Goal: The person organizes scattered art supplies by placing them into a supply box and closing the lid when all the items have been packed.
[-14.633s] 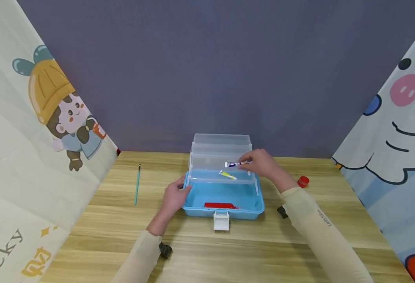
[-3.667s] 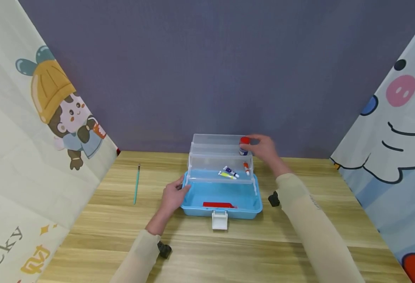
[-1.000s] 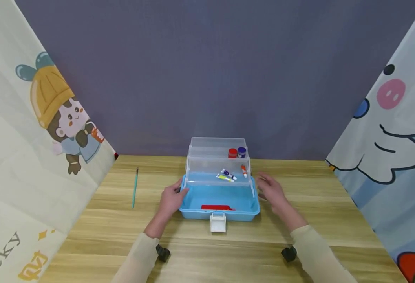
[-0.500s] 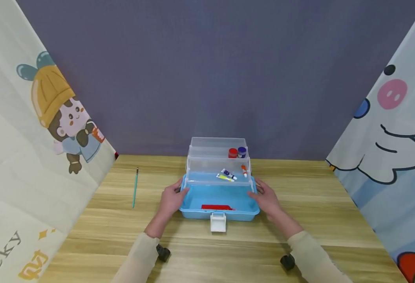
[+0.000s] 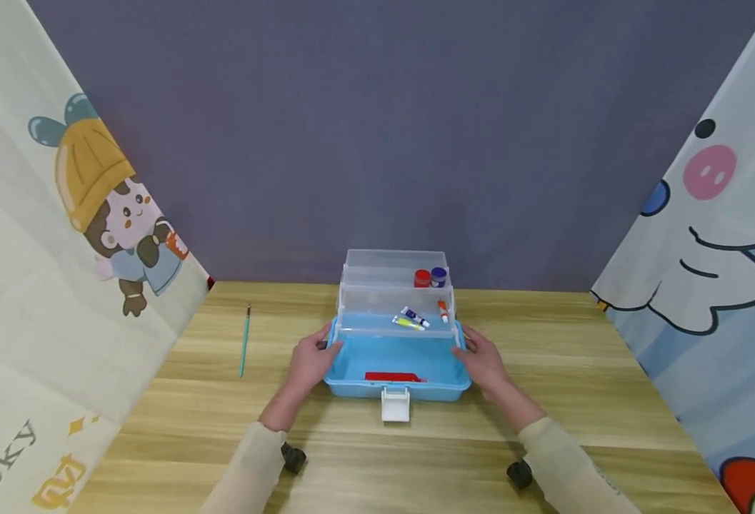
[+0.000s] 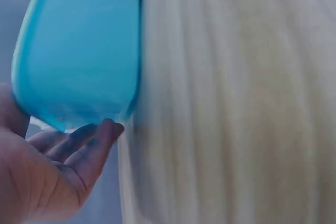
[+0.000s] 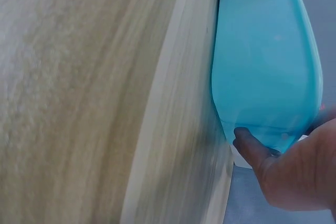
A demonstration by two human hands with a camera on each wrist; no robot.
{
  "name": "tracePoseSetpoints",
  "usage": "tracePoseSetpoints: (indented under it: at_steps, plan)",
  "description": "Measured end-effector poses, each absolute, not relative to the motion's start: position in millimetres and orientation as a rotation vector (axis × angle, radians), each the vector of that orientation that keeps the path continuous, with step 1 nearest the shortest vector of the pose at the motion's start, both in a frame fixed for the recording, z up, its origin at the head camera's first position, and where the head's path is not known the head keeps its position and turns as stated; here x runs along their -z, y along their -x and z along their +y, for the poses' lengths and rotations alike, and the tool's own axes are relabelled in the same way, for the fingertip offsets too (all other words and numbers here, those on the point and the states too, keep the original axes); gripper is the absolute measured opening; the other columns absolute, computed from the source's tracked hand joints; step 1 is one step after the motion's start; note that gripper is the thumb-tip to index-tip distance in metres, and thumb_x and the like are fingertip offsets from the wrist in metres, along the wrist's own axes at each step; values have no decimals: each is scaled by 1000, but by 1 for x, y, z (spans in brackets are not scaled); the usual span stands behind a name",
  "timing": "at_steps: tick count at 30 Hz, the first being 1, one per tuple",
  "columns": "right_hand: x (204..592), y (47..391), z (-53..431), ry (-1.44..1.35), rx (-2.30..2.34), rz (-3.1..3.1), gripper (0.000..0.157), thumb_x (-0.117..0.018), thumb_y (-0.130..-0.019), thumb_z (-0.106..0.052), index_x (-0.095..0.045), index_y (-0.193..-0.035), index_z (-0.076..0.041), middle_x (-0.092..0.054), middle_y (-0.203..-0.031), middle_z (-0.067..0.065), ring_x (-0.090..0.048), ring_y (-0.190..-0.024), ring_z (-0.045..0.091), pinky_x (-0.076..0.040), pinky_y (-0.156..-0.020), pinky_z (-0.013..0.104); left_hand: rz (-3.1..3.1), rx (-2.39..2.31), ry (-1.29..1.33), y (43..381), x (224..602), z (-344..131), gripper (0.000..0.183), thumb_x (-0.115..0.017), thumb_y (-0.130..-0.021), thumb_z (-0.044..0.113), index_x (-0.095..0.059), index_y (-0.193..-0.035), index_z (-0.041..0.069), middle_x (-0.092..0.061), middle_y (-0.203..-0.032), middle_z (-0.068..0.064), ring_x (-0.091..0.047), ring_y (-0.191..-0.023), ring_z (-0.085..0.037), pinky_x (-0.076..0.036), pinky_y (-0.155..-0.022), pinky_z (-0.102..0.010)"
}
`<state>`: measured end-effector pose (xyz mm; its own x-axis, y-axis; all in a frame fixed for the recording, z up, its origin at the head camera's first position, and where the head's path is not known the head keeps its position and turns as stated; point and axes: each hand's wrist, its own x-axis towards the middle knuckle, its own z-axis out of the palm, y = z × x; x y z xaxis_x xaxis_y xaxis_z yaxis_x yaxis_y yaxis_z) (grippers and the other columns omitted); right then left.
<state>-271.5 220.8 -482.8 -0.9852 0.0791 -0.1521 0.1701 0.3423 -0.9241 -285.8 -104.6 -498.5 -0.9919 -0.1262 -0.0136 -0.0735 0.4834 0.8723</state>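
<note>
A light-blue plastic art box (image 5: pixel 396 390) stands on the table with its clear stepped trays (image 5: pixel 364 307) unfolded at the back. My left hand (image 5: pixel 309 363) grips its left side, thumb over the rim and fingers along the outer wall. On the opposite side my right hand (image 5: pixel 483 363) holds the rim the same way. The upper tray carries a red jar (image 5: pixel 421 278) and a purple jar (image 5: pixel 438 277). In the lower one lie a yellow tube (image 5: pixel 409 323), a purple tube (image 5: pixel 415 316) and an orange-red tube (image 5: pixel 443 311). A red tube-shaped item (image 5: pixel 393 377) rests in the bottom.
A thin teal paintbrush (image 5: pixel 245 343) lies on the wooden table (image 5: pixel 583 385) to the left. The box's white latch (image 5: pixel 395 405) hangs open at the front. A dark wall panel (image 5: pixel 403 143) stands behind, with printed curtains on both sides.
Over the earlier frames, purple and orange-red tubes and two jars came into the trays. My right hand then moved down and took hold of the box's right rim. The left hand stayed.
</note>
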Motion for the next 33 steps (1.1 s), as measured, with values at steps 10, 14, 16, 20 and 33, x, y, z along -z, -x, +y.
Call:
tracePoseSetpoints:
  at_steps: [10,14,16,20,33]
  plan:
    - [483,272,219,-244,1756,2484,57,-56,-87,-14,-30,-138,-13,-40,-131,18,-38,-118,32,-38,-90,42,-2718,1397,-160,284,481,-143,48,-54,-81,50,-60,-115,16,-64,-89,-2,-60,-74,-17,-47,-54,-30]
    - [483,270,220,-252,1746,2480,58,-56,-86,-15,-31,-138,-13,-40,-130,19,-38,-117,33,-39,-89,43,-2722,1240,-173,280,473,-166,41,-53,-84,43,-63,-111,13,-65,-90,-5,-57,-58,-14,-42,-41,-28]
    - [484,270,220,-272,1744,2472,58,-57,-86,-16,-31,-137,-14,-40,-131,19,-38,-118,32,-39,-89,43,-2734,1136,-184,278,470,-177,38,-53,-86,39,-63,-109,11,-65,-91,-8,-55,-49,-15,-38,-35,-29]
    - [485,269,222,-282,1748,2460,58,-57,-86,-16,-31,-137,-14,-39,-132,17,-37,-119,31,-38,-90,42,-2767,866,-220,275,463,-202,32,-52,-86,32,-67,-101,8,-66,-85,-10,-51,-41,-16,-36,-33,-30]
    - [480,271,223,-271,1754,2451,58,-56,-86,-15,-30,-138,-15,-38,-132,17,-37,-119,31,-38,-91,43,-3008,550,-473,265,461,-250,38,-51,-82,26,-46,-47,11,-46,-46,-6,-43,-42,-20,-34,-32,-31]
